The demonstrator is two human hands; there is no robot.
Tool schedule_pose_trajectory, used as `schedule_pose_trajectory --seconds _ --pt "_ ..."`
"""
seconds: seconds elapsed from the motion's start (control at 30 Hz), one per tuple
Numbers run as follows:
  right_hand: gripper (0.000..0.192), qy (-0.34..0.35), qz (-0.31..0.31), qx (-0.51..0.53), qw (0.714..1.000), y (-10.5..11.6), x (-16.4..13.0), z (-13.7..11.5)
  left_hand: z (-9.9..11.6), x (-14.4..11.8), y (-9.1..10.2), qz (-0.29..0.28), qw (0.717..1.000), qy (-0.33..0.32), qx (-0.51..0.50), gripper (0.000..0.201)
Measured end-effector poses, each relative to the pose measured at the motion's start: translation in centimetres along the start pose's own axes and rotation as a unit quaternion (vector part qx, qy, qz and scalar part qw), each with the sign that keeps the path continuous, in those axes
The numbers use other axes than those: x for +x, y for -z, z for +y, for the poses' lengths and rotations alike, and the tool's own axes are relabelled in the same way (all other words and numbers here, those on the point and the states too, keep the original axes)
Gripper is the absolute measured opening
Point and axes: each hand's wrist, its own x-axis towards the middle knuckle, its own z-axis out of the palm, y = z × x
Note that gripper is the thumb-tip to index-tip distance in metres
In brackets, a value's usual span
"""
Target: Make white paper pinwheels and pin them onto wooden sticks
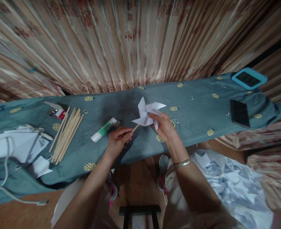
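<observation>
The left hand [118,137] pinches a thin wooden stick [135,128]. The right hand [163,125] pinches the white folded paper pinwheel [147,114] at its middle, over the blue cloth bench [197,105]. I think the pinwheel is being fixed on; next needs a firm push.

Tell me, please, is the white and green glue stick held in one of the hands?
No, the white and green glue stick lies on the blue-grey cloth, apart from the left hand.

White paper pinwheel [147,114], wooden stick [135,128]; matt cloth tablecloth [197,105]
</observation>
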Motion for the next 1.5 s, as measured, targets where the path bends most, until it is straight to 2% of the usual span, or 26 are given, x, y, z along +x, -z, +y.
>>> schedule_pose_trajectory --seconds 0.13,0.27,0.47,0.67,0.77,0.9,1.0,1.1,1.23,1.37,1.5 --pt "0.014 0.01 0.01 0.021 1.0 -0.4 0.6 0.5 -0.2 0.4 0.1 0.0 1.0 -0.003 0.014 0.021" --pt "0.014 0.028 0.041 -0.002 0.999 -0.6 1.2 0.8 0.0 1.1 0.3 -0.02 0.999 0.011 0.038 0.022" --pt "0.016 0.009 0.07 -0.021 0.997 -0.4 1.7 1.1 0.3 1.9 0.5 0.011 0.991 -0.056 0.12 0.017" --pt "0.02 0.001 0.076 -0.037 0.996 0.0 2.3 0.9 -0.5 2.1 -0.1 -0.016 0.999 0.044 0.021 0.023" --pt "0.018 -0.001 0.069 -0.044 0.997 0.2 2.4 0.6 -0.2 2.5 0.4 -0.031 0.998 0.047 0.009 0.024" --pt "0.016 -0.018 0.055 -0.059 0.997 0.5 2.3 0.3 0.7 3.0 1.7 -0.063 0.994 -0.008 0.088 0.02" --pt "0.017 -0.033 0.068 -0.066 0.995 0.6 1.9 0.4 0.7 3.1 2.2 -0.055 0.986 -0.051 0.152 0.019" --pt "0.017 -0.016 0.073 -0.075 0.994 0.5 1.3 0.7 0.0 2.9 1.8 -0.06 0.985 -0.035 0.16 0.019" --pt "0.019 0.004 0.037 -0.095 0.995 0.4 0.5 1.3 -0.8 2.4 1.2 -0.071 0.982 0.001 0.173 0.019" --pt "0.023 -0.011 0.014 -0.122 0.992 0.7 0.1 1.4 -0.8 1.8 1.4 -0.033 0.981 -0.007 0.194 0.022" --pt "0.031 -0.033 0.006 -0.11 0.993 0.8 -0.3 1.1 -0.1 1.9 1.7 0.012 0.972 -0.086 0.22 0.024"
